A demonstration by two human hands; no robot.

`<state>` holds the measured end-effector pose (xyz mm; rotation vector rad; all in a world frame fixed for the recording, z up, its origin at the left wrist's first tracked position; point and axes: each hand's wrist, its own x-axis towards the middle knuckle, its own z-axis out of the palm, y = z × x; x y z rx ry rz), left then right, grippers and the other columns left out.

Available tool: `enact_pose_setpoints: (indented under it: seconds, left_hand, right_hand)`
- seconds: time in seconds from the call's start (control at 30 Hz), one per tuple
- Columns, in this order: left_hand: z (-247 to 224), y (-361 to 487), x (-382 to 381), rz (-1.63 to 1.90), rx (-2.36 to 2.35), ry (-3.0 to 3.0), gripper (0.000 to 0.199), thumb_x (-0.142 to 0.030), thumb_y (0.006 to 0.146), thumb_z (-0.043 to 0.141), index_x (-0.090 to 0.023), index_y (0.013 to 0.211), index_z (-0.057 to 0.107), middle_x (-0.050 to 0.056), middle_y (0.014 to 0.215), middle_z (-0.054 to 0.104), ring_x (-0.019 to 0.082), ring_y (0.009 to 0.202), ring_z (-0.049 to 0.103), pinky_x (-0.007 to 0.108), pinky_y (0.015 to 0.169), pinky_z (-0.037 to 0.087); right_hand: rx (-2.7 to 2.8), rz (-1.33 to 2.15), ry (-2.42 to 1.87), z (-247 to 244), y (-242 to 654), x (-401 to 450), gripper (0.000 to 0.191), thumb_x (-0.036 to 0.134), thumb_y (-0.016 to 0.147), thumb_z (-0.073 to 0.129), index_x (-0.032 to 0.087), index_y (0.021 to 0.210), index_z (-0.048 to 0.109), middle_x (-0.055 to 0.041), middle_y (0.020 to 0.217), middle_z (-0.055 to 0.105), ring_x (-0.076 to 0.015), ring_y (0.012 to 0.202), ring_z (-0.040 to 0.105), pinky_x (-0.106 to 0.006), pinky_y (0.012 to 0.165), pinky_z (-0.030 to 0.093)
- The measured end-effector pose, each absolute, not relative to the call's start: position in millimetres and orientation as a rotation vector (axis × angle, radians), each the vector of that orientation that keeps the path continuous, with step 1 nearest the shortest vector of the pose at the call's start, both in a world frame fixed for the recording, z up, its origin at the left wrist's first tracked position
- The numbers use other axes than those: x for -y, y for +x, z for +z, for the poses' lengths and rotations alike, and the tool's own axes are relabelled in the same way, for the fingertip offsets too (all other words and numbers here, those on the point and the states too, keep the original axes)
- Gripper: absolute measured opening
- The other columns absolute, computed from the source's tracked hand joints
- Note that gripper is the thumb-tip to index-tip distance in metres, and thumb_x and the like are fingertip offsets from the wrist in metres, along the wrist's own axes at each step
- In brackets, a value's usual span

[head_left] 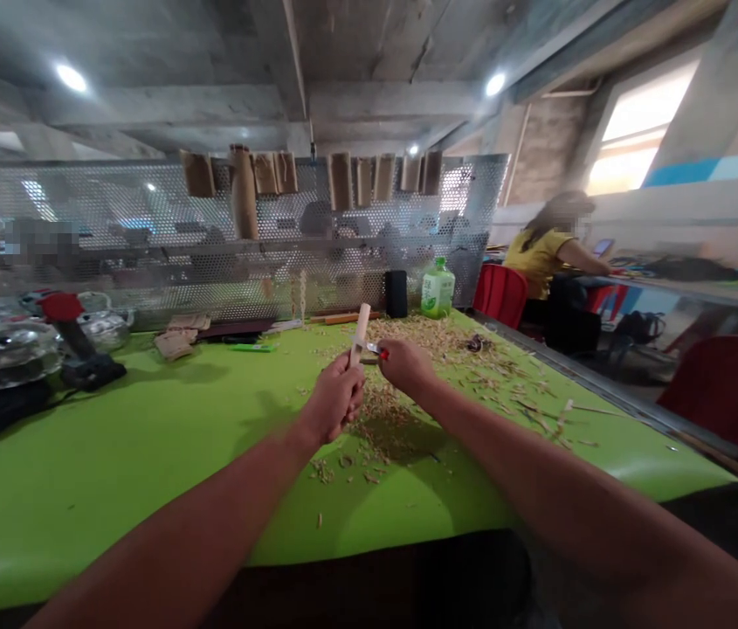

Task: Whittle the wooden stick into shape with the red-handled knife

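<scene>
My left hand (pixel 335 397) grips a pale wooden stick (pixel 360 335) upright, its top end rising above my fingers. My right hand (pixel 406 365) is shut on a small knife (pixel 375 349) with a red handle, mostly hidden in my fingers. Its short metal blade points left and meets the stick just above my left hand. Below both hands, a scatter of pale wood shavings (pixel 395 419) covers the green table (pixel 146 472), thickest toward the far side.
Beyond the shavings stand a green-capped bottle (pixel 437 290) and a black cylinder (pixel 396 293) before a perforated metal screen (pixel 146 227) hung with wooden pieces. A red-and-black power tool (pixel 71 336) and shiny discs (pixel 5 354) lie left. A co-worker in yellow (pixel 539 262) sits right.
</scene>
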<state>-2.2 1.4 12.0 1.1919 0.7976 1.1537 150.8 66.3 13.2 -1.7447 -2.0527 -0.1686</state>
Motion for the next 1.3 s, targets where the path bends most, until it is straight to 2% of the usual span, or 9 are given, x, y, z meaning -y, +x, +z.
enact_pose_setpoints:
  seconds: [0.4,0.6,0.7,0.8,0.87,0.93,1.03,1.2,1.3]
  left_hand:
    - [9.2,0.9,-2.7,1.196,-0.919,1.184,0.015,-0.025,0.083,0.055,-0.023,0.082,0.040,-0.011,0.060,0.037,0.003,0.034,0.026,0.016,0.030,0.017]
    - [16.8,1.9,9.6,1.121,-0.912,1.222,0.009,-0.021,0.085,0.052,-0.023,0.092,0.047,-0.011,0.056,0.034,0.004,0.034,0.023,0.017,0.031,0.016]
    - [15.5,0.9,16.9,1.097,-0.912,1.250,0.017,-0.022,0.087,0.052,-0.021,0.104,0.050,-0.011,0.056,0.034,0.004,0.035,0.023,0.017,0.031,0.018]
    - [11.4,1.7,26.3,1.006,-0.843,1.332,0.034,-0.029,0.089,0.055,-0.020,0.122,0.049,-0.011,0.057,0.039,0.005,0.037,0.026,0.017,0.031,0.024]
    - [8.9,3.0,28.3,0.965,-0.776,1.352,0.040,-0.031,0.089,0.057,-0.021,0.126,0.048,-0.011,0.057,0.040,0.005,0.037,0.027,0.016,0.032,0.027]
    - [7.6,3.7,23.9,0.996,-0.753,1.303,0.033,-0.029,0.088,0.056,-0.022,0.119,0.049,-0.011,0.058,0.039,0.005,0.037,0.025,0.016,0.031,0.025]
    - [6.6,1.9,10.3,1.089,-0.785,1.213,0.015,-0.026,0.084,0.056,-0.021,0.097,0.048,-0.010,0.060,0.038,0.003,0.037,0.024,0.015,0.030,0.020]
    - [5.7,-1.1,-3.9,1.170,-0.794,1.184,0.018,-0.027,0.080,0.058,-0.023,0.084,0.042,-0.010,0.062,0.040,0.002,0.035,0.025,0.015,0.030,0.018]
    - [6.6,-0.5,-5.5,1.195,-0.832,1.190,0.017,-0.026,0.079,0.058,-0.023,0.081,0.041,-0.011,0.060,0.039,0.002,0.034,0.025,0.016,0.030,0.018]
  right_hand:
    - [2.214,-0.337,-1.765,15.1,148.7,-63.2,0.033,0.026,0.095,0.042,0.021,0.103,0.073,-0.0126,0.094,0.076,-0.0207,0.085,0.069,-0.026,0.071,0.044]
    - [2.175,-0.366,-1.697,13.6,158.0,-73.4,0.034,0.034,0.095,0.049,0.019,0.114,0.073,-0.0132,0.092,0.076,-0.0215,0.080,0.068,-0.027,0.069,0.044]
    - [2.059,-0.300,-1.761,16.9,170.9,-84.5,0.035,0.031,0.094,0.049,0.018,0.116,0.073,-0.0154,0.097,0.075,-0.0232,0.085,0.069,-0.027,0.071,0.044]
    - [1.753,-0.108,-2.000,24.0,205.3,-101.1,0.035,0.023,0.092,0.048,0.016,0.114,0.074,-0.0184,0.104,0.074,-0.0268,0.093,0.069,-0.029,0.073,0.046]
    - [1.559,0.036,-2.106,27.8,231.4,-110.5,0.036,0.021,0.091,0.047,0.014,0.115,0.073,-0.0200,0.110,0.072,-0.0293,0.098,0.069,-0.031,0.075,0.047]
    - [1.421,0.091,-2.132,29.5,246.4,-115.2,0.039,0.023,0.092,0.045,0.013,0.119,0.072,-0.0209,0.113,0.071,-0.0307,0.101,0.068,-0.033,0.078,0.047]
    - [1.430,0.048,-2.071,27.2,234.4,-110.3,0.040,0.028,0.094,0.044,0.016,0.119,0.072,-0.0188,0.111,0.072,-0.0288,0.100,0.068,-0.032,0.080,0.047]
    - [1.908,-0.062,-1.848,18.3,170.0,-81.1,0.032,0.028,0.090,0.049,0.023,0.107,0.075,-0.0102,0.098,0.076,-0.0229,0.089,0.069,-0.026,0.072,0.044]
    - [2.104,-0.164,-1.753,16.3,147.7,-65.0,0.031,0.029,0.090,0.048,0.024,0.101,0.076,-0.0096,0.095,0.076,-0.0213,0.086,0.069,-0.026,0.071,0.043]
